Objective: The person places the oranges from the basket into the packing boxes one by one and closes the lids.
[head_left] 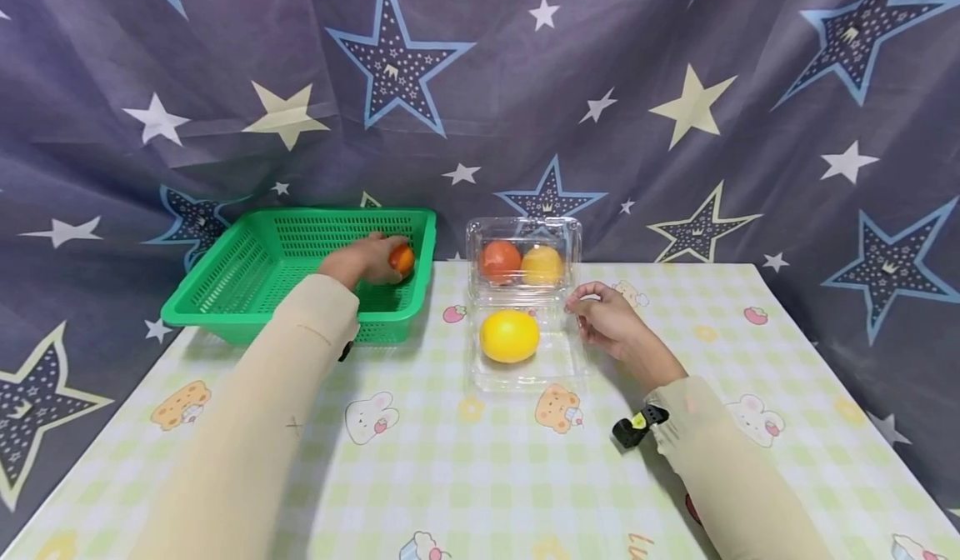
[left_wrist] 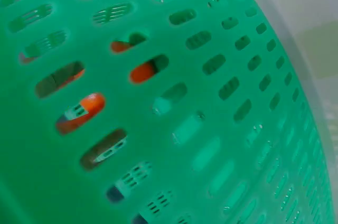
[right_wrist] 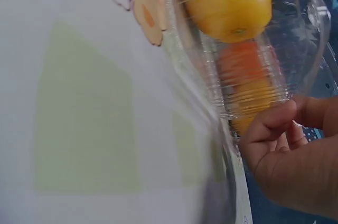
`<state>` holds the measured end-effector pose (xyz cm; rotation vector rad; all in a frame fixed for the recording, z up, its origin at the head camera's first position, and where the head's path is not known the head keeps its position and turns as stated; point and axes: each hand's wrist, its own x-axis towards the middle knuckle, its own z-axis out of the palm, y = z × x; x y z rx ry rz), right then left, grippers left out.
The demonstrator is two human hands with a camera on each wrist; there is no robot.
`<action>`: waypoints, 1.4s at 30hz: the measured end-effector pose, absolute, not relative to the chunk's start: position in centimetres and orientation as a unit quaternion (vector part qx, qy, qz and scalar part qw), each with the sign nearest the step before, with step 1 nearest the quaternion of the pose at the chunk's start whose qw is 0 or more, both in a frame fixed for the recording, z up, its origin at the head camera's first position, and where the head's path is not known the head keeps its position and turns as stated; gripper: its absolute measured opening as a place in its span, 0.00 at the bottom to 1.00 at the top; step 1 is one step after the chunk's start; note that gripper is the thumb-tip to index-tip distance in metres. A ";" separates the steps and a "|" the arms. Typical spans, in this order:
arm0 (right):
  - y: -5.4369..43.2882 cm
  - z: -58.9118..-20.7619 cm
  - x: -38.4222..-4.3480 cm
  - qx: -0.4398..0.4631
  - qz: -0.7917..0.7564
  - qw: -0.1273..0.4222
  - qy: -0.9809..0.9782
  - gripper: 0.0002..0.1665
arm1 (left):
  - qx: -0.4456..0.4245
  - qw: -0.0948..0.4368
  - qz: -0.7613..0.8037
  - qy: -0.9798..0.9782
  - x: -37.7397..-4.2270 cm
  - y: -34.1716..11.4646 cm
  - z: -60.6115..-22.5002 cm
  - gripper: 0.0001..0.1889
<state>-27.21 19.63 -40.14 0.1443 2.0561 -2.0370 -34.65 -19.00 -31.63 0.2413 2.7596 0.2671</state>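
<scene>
Inside the green slotted basket (head_left: 217, 319), my left hand (head_left: 369, 260) grips a round orange-red fruit (head_left: 402, 261) near the right wall. The left wrist view shows only patches of that fruit through the slots. My right hand (head_left: 611, 318) pinches the right edge of a clear plastic clamshell box (head_left: 558, 368) between thumb and forefinger, near its hinge. A large yellow fruit (head_left: 509, 336) lies in the box's near half. Through the raised far half show a red-orange fruit (head_left: 499, 262) and a yellow one (head_left: 542, 266), side by side.
The basket stands at the table's back left, the box right of it. A checked cloth with cartoon prints (head_left: 450, 460) covers the table. Behind its back edge hangs a dark curtain (head_left: 480, 143) with stars. A black strap with a buckle (head_left: 637, 427) hangs at my right wrist.
</scene>
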 end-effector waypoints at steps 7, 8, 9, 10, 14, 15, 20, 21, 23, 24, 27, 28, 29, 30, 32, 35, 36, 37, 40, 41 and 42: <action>20.2 -40.2 -27.1 0.050 -0.709 0.133 0.691 0.05 | 0.078 0.161 0.097 0.979 -35.2 -18.7 -31.9 0.37; 20.2 -40.3 -27.1 0.050 -0.709 0.133 0.690 0.05 | 0.075 0.157 0.096 0.980 -35.3 -18.7 -32.0 0.35; 20.2 -40.3 -27.1 0.051 -0.710 0.133 0.689 0.05 | 0.072 0.155 0.097 0.981 -35.3 -18.8 -32.1 0.32; 20.2 -40.4 -27.1 0.052 -0.711 0.133 0.689 0.04 | 0.070 0.156 0.098 0.980 -35.4 -18.8 -32.1 0.30; 20.1 -40.6 -27.2 0.054 -0.713 0.134 0.686 0.04 | 0.072 0.169 0.086 0.979 -35.2 -18.8 -32.5 0.30; 20.1 -40.7 -27.2 0.055 -0.714 0.134 0.685 0.04 | 0.072 0.177 0.082 0.978 -35.1 -18.8 -32.6 0.32; 20.0 -40.7 -27.3 0.052 -0.719 0.133 0.681 0.03 | 0.076 0.204 0.041 0.975 -34.7 -19.2 -33.0 0.35; 19.9 -40.7 -27.3 0.050 -0.719 0.134 0.681 0.03 | 0.078 0.207 0.035 0.975 -34.7 -19.4 -33.0 0.35; 19.9 -40.7 -27.4 0.048 -0.718 0.135 0.681 0.03 | 0.081 0.203 0.032 0.975 -34.7 -19.6 -33.0 0.33; 20.0 -40.7 -27.4 0.048 -0.718 0.134 0.681 0.03 | 0.080 0.199 0.035 0.976 -34.8 -19.8 -33.0 0.33; 20.1 -40.7 -27.5 0.047 -0.716 0.135 0.683 0.03 | 0.081 0.176 0.048 0.980 -35.0 -19.9 -32.8 0.34; 20.1 -40.7 -27.5 0.048 -0.716 0.134 0.684 0.03 | 0.081 0.167 0.052 0.981 -35.1 -19.9 -32.7 0.34; 20.1 -40.7 -27.5 0.049 -0.716 0.133 0.683 0.03 | 0.082 0.158 0.055 0.982 -35.2 -19.9 -32.7 0.34; 20.1 -40.7 -27.5 0.049 -0.716 0.134 0.684 0.03 | 0.084 0.149 0.056 0.984 -35.3 -19.9 -32.6 0.34; 20.1 -40.7 -27.4 0.048 -0.715 0.135 0.684 0.04 | 0.090 0.133 0.056 0.985 -35.4 -19.9 -32.3 0.31; 20.2 -40.6 -27.3 0.046 -0.717 0.137 0.682 0.04 | 0.106 0.105 0.049 0.988 -35.2 -19.6 -31.7 0.27; 20.3 -40.6 -27.3 0.044 -0.717 0.138 0.682 0.04 | 0.112 0.096 0.047 0.988 -35.1 -19.4 -31.4 0.27; 20.3 -40.6 -27.2 0.043 -0.718 0.137 0.681 0.04 | 0.119 0.087 0.045 0.988 -34.9 -19.2 -31.1 0.27; 20.2 -40.5 -27.2 0.042 -0.721 0.135 0.679 0.04 | 0.133 0.060 0.033 0.989 -34.4 -18.9 -30.4 0.30; 20.2 -40.5 -27.2 0.041 -0.721 0.134 0.678 0.04 | 0.137 0.051 0.033 0.989 -34.3 -18.8 -30.2 0.30; 20.2 -40.5 -27.2 0.041 -0.721 0.134 0.678 0.04 | 0.140 0.042 0.032 0.989 -34.2 -18.8 -30.0 0.30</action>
